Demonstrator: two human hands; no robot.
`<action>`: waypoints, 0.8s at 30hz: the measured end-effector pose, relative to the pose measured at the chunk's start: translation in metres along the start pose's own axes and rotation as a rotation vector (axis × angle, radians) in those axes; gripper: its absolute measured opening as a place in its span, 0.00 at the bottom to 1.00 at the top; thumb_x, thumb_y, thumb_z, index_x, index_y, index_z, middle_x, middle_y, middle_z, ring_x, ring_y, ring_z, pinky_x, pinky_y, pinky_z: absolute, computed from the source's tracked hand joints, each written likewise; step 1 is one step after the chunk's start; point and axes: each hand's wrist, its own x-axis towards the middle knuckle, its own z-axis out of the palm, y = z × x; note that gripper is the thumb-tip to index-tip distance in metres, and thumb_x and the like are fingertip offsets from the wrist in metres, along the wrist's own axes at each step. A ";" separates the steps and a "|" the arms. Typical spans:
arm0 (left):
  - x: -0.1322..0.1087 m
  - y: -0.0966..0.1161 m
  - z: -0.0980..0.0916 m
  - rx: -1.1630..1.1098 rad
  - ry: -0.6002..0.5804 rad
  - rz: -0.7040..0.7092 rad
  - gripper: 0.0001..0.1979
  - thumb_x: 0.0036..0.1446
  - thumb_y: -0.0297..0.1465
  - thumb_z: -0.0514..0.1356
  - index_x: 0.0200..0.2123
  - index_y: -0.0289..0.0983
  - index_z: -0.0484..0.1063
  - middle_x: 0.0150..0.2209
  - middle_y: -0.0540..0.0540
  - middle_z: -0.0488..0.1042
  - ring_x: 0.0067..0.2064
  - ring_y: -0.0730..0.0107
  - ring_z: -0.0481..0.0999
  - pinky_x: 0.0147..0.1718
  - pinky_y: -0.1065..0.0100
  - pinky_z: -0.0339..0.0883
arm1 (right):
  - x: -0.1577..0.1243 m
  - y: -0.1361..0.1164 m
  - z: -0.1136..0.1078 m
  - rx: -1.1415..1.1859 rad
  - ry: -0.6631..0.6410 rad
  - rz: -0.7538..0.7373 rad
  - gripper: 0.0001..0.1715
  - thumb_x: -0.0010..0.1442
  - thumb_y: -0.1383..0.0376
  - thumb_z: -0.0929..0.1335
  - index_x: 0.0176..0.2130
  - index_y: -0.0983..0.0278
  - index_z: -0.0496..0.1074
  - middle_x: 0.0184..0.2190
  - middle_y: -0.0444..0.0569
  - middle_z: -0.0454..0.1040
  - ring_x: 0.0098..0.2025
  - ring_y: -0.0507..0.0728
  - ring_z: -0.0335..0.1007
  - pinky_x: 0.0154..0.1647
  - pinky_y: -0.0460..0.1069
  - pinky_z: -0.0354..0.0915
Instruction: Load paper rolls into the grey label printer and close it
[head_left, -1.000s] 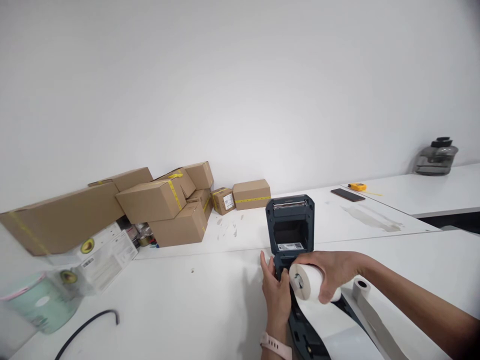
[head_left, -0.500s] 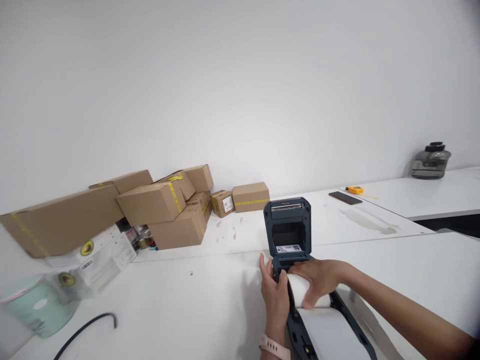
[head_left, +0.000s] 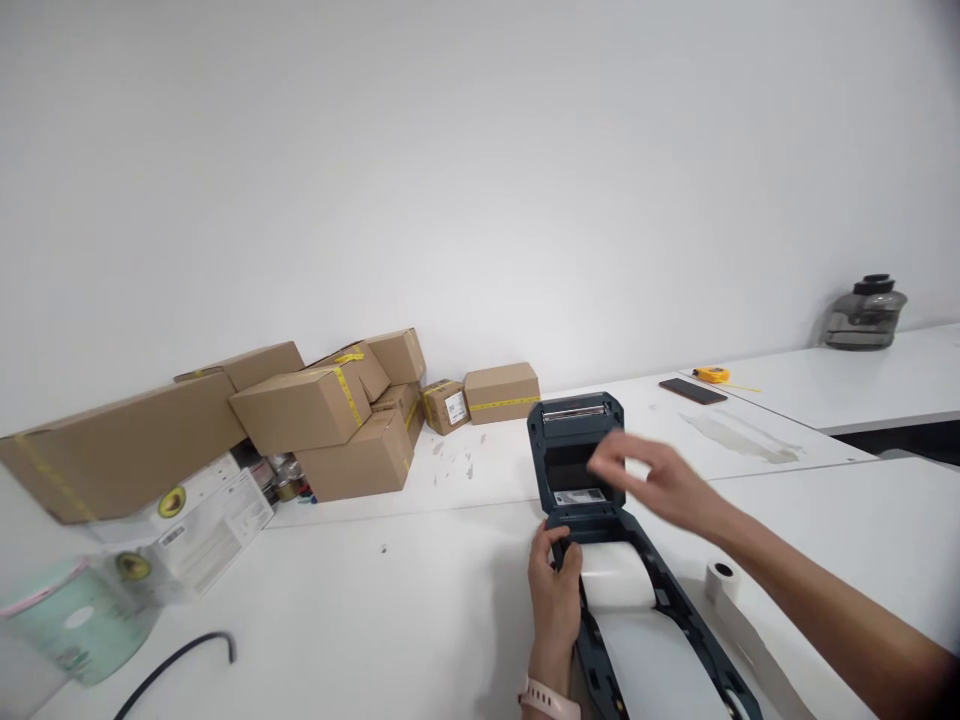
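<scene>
A dark label printer (head_left: 581,515) stands with its lid (head_left: 576,455) raised. Inside its body lies a white paper roll (head_left: 616,577), and a wide strip of paper (head_left: 660,665) runs from it toward me. My left hand (head_left: 555,590), with a pink watch band on the wrist, grips the printer's left edge near the hinge, fingers curled over it. My right hand (head_left: 652,478) is raised in front of the open lid, above the roll and touching nothing I can see; its fingers are bent and blurred.
Cardboard boxes (head_left: 300,410) are piled at the back left, beside a white avocado-print box (head_left: 210,525) and a mint bucket (head_left: 82,620). A small roll (head_left: 721,578) lies right of the printer. Farther back are a phone (head_left: 692,390), tape measure (head_left: 711,374) and dark jug (head_left: 866,315).
My right hand has lifted off the paper roll and moved up before the lid, uncovering the roll and the small roll at the right. My left hand's fingers have curled over the printer's edge.
</scene>
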 end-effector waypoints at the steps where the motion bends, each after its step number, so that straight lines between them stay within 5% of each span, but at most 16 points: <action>1: 0.000 0.001 0.000 -0.002 0.001 -0.002 0.17 0.53 0.37 0.61 0.44 0.36 0.78 0.62 0.37 0.67 0.65 0.52 0.63 0.62 0.58 0.54 | 0.010 0.000 -0.008 -0.011 0.195 0.021 0.17 0.67 0.52 0.63 0.38 0.59 0.75 0.38 0.50 0.77 0.43 0.59 0.73 0.47 0.54 0.68; 2: -0.001 0.001 0.000 -0.004 0.000 -0.004 0.17 0.53 0.37 0.62 0.44 0.36 0.78 0.63 0.37 0.67 0.65 0.52 0.63 0.62 0.58 0.54 | 0.021 0.002 -0.014 -0.026 0.348 0.058 0.19 0.66 0.51 0.62 0.43 0.59 0.75 0.44 0.53 0.76 0.50 0.61 0.71 0.54 0.57 0.65; 4: -0.002 0.004 0.000 -0.012 -0.004 -0.007 0.17 0.52 0.38 0.63 0.43 0.36 0.78 0.62 0.37 0.68 0.65 0.52 0.63 0.62 0.59 0.54 | 0.041 0.012 -0.019 -0.024 0.432 0.154 0.26 0.66 0.48 0.60 0.54 0.58 0.71 0.57 0.55 0.71 0.62 0.65 0.62 0.64 0.62 0.55; 10: -0.006 0.004 -0.003 -0.094 0.077 -0.053 0.29 0.60 0.48 0.55 0.57 0.35 0.67 0.60 0.34 0.68 0.61 0.55 0.68 0.58 0.59 0.62 | 0.048 0.020 -0.012 0.128 0.220 0.319 0.33 0.68 0.45 0.54 0.45 0.60 0.77 0.47 0.51 0.79 0.50 0.63 0.74 0.53 0.58 0.68; 14: 0.000 0.008 -0.011 -0.192 0.229 -0.038 0.30 0.64 0.50 0.47 0.60 0.36 0.60 0.65 0.35 0.61 0.63 0.56 0.66 0.57 0.59 0.64 | -0.012 -0.009 -0.008 0.279 0.211 0.362 0.29 0.69 0.47 0.55 0.40 0.59 0.76 0.45 0.48 0.79 0.50 0.62 0.73 0.54 0.56 0.67; 17: -0.007 0.021 -0.018 -0.225 0.277 0.021 0.29 0.64 0.50 0.47 0.61 0.39 0.60 0.66 0.38 0.59 0.64 0.58 0.64 0.59 0.60 0.63 | -0.078 -0.023 0.002 0.374 0.129 0.298 0.23 0.69 0.50 0.58 0.40 0.57 0.77 0.51 0.49 0.77 0.59 0.63 0.67 0.64 0.59 0.59; 21: -0.042 0.036 -0.018 -0.162 0.198 0.046 0.29 0.59 0.51 0.56 0.59 0.43 0.66 0.66 0.44 0.62 0.68 0.58 0.58 0.65 0.61 0.54 | -0.150 -0.023 0.024 0.318 0.071 0.374 0.21 0.69 0.53 0.60 0.49 0.54 0.77 0.58 0.48 0.72 0.67 0.65 0.57 0.70 0.67 0.49; 24: -0.077 0.030 -0.007 -0.093 0.146 -0.008 0.35 0.51 0.54 0.61 0.57 0.41 0.70 0.66 0.41 0.63 0.69 0.54 0.57 0.66 0.62 0.52 | -0.175 -0.023 0.038 0.261 0.102 0.422 0.20 0.68 0.53 0.61 0.53 0.52 0.76 0.61 0.46 0.71 0.68 0.66 0.55 0.70 0.70 0.46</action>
